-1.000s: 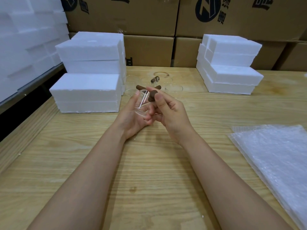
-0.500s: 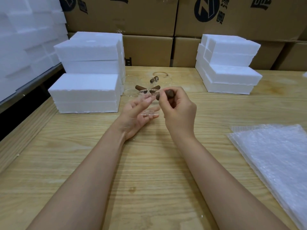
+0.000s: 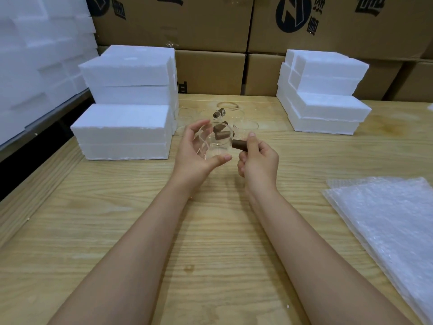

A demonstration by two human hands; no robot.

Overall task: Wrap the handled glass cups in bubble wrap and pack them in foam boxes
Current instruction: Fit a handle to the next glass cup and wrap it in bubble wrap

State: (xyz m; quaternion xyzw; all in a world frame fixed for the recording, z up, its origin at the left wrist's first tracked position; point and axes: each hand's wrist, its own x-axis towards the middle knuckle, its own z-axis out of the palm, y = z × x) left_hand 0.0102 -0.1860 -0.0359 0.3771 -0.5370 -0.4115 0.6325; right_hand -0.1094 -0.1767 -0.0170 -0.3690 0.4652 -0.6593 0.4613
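Head view: your left grip (image 3: 196, 153) cradles the glass cup (image 3: 214, 148), right grip (image 3: 260, 160) pinching its handle (image 3: 239, 145); slackening risks dropping it

The bubble wrap (image 3: 386, 231) runs off the right edge; clear glass cups (image 3: 246, 125) at the desk's (image 3: 222, 231) back blur together.

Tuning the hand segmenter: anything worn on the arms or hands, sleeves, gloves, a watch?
Nothing worn shows. Left hand and right hand are bare: no gloves, rings or watch. Left forearm and right forearm are bare to the frame edge, no sleeves.
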